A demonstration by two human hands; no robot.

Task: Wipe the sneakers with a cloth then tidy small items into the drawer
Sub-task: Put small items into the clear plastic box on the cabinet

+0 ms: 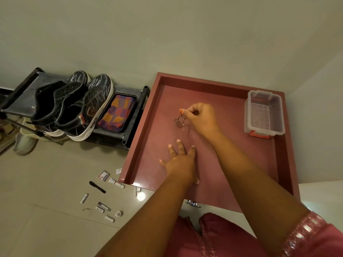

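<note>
Two bare arms reached forward from the bottom of the view over a pink garment. Nearest, on the floor tiles to the left, lay the scattered small items (104, 199): a black pen (97, 187), little tubes and packets, all outside the open drawer (286, 164) and all on the left hand's side. The left hand (179, 160) rested flat on the drawer's red bottom with its fingers spread and straight, gripping nothing. Farther in, the right hand (201, 115) pinched a ring of keys (181, 120) between thumb and fingertips, the keys dangling just above the drawer floor, their long axis hanging roughly straight down; setting them down would likely need only a short lowering. A clear plastic box (264, 113) with red clips sat in the drawer's far right corner, well apart from the keys. Beyond the drawer's left wall, on a dark shoe rack (130, 130), the pair of black sneakers (79, 106) stood beside a folded patterned cloth (117, 113). For the next pickup, the left hand looked the nearer one to the items on the floor.
</note>
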